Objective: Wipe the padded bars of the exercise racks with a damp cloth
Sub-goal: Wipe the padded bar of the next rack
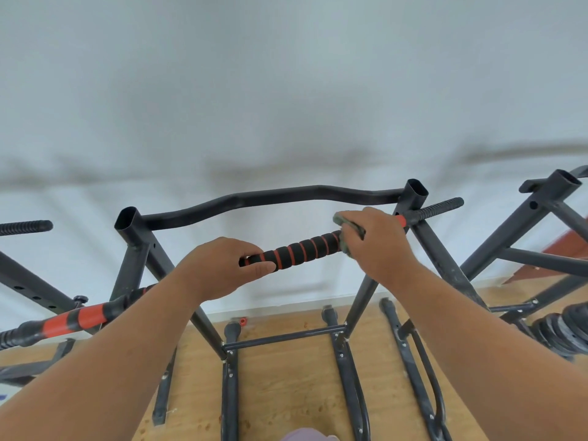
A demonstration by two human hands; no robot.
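Padded bar point(302, 249): black foam, red rings.
Left hand point(219, 268): grips bar's near end.
Right hand point(378, 246): presses grey-green cloth point(348, 232) around bar's far end.

A person's left hand point(219, 267) grips the free end of a black-and-orange padded bar point(302, 248) on a black steel exercise rack point(270, 198), w/ the right hand point(378, 245) pressing a grey-green cloth point(348, 232) around the bar near its upright. Second padded bar point(76, 318) at lower left; wood floor point(286, 386) below, white wall point(286, 90) behind.
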